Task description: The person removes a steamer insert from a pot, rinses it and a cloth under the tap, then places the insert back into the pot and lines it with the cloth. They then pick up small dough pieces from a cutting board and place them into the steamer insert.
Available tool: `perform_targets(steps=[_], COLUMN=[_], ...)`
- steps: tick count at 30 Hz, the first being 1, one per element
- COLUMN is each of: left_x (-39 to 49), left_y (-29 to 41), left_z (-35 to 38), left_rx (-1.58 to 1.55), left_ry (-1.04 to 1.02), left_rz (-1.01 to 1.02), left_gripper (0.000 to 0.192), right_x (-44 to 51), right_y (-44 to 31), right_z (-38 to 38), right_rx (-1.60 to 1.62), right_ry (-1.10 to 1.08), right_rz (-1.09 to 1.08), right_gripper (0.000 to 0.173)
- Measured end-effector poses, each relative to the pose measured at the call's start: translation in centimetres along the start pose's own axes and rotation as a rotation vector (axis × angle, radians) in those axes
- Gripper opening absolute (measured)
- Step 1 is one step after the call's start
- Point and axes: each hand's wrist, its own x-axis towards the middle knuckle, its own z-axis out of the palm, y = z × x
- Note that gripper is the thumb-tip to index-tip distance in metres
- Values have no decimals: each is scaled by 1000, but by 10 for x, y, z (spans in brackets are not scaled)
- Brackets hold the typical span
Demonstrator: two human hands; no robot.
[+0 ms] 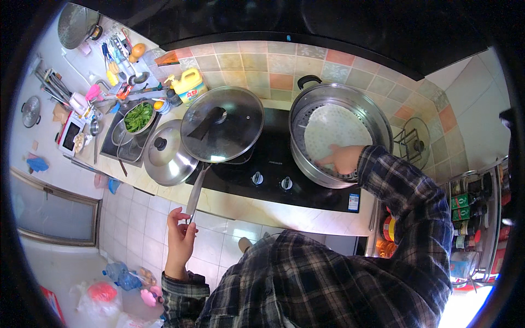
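My right hand [342, 159] reaches down into a large stainless steel steamer pot [318, 174], its fingers spread on a round white steamer cloth or liner [337, 127]. That liner lies over the perforated steamer tray [302, 137], whose holes show around its edge. My left hand [180, 238] is raised by the end of a pan's long metal handle [198, 192], fingers apart; whether they touch the handle is unclear. A glass lid [236, 133] with a black knob covers that pan. Both vessels stand on a black glass gas hob [275, 143].
Left of the pan, a domed steel lid [172, 164] lies on the counter. Behind it stands a yellow detergent jug [189, 86]. Leafy greens [139, 117] fill a colander over the sink. A glass lid [413, 143] leans at the right wall, near a bottle rack [467, 217].
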Motion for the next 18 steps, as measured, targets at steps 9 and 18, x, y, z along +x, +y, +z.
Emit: perform_targets(steps=[9, 18], left_x=[-18, -39], left_y=[1, -15], left_z=[-10, -36], left_rx=[26, 16], left_ry=[56, 147], left_rz=[-38, -74], left_gripper=[52, 52], right_x=[28, 24], right_y=[36, 25], right_z=[-33, -58], right_rx=[182, 193], right_ry=[295, 230], right_rz=[295, 357], right_gripper=[55, 46])
